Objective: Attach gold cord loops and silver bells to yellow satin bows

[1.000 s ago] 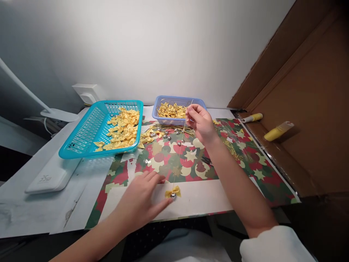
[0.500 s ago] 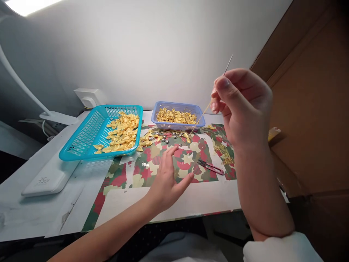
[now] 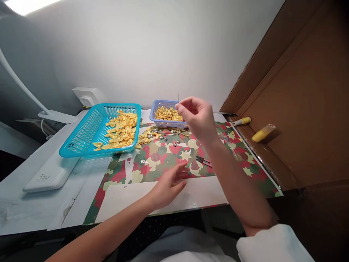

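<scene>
My right hand (image 3: 199, 118) is raised in front of the purple basket (image 3: 153, 113), pinching a needle (image 3: 178, 98) that points upward. A faint strand hangs below that pinch; its lower end is hard to make out. Low over the front of the patterned sheet, my left hand (image 3: 169, 185) holds nothing, thumb apart from its slightly bent fingers. Beyond it lie small silver bells (image 3: 165, 139) and loose yellow ribbon bows (image 3: 144, 138). Black-bladed thread snips (image 3: 203, 160) rest between the two arms, their handles partly hidden by my right forearm.
A teal basket (image 3: 81, 135) with a heap of yellow bows stands at left, beside a white power bank (image 3: 50, 178). Gold-coloured pieces fill the purple basket. Two yellow thread spools (image 3: 261, 134) are by the cardboard wall (image 3: 305, 109) at right. A lamp arm (image 3: 21, 83) rises at left.
My right hand has moved left and down with the needle, which is now nearly vertical. My left hand has drawn back slightly towards me, its fingers closer together.
</scene>
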`<state>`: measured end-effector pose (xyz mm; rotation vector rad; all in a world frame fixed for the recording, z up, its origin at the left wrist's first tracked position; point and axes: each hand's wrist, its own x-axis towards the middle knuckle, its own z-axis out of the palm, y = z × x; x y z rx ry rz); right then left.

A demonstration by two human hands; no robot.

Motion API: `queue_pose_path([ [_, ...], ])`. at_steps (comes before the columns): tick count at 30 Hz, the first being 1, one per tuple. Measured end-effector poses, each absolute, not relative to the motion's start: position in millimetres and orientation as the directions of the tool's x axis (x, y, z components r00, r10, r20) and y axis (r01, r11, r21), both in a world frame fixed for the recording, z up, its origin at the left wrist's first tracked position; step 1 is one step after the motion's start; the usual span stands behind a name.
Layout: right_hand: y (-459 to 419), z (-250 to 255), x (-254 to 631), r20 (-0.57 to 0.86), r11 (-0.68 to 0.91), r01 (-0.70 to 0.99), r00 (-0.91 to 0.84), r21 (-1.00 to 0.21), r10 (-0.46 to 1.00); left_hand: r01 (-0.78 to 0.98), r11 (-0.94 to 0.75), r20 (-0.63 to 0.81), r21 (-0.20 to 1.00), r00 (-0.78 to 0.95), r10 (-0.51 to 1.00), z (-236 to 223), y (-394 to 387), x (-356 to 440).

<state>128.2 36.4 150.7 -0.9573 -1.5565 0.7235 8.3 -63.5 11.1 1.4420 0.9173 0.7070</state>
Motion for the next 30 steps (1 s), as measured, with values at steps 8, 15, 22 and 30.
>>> queue_pose_path([
  [8,106.8,98.0,108.7,0.351,0.332,0.299,0.010,-0.894,0.936,0.388,-0.276,0.216,0.879,0.193,0.957,6.3,-47.8,-36.1],
  [15,125.7,54.7,101.2,0.252,0.217,0.525,-0.004,-0.823,0.968,0.656,-0.636,0.438,0.406,0.471,0.766,21.5,-44.7,-60.8],
  [22,122.1,27.9,105.6,0.204,0.112,0.688,0.054,-0.717,0.977,0.928,-0.332,0.222,0.171,0.292,0.930,25.1,47.5,-35.7],
  [30,111.2,18.3,124.8,0.207,0.072,0.782,0.074,-0.619,0.976,0.982,-0.142,0.153,0.122,0.123,0.981,22.5,98.6,-21.7],
])
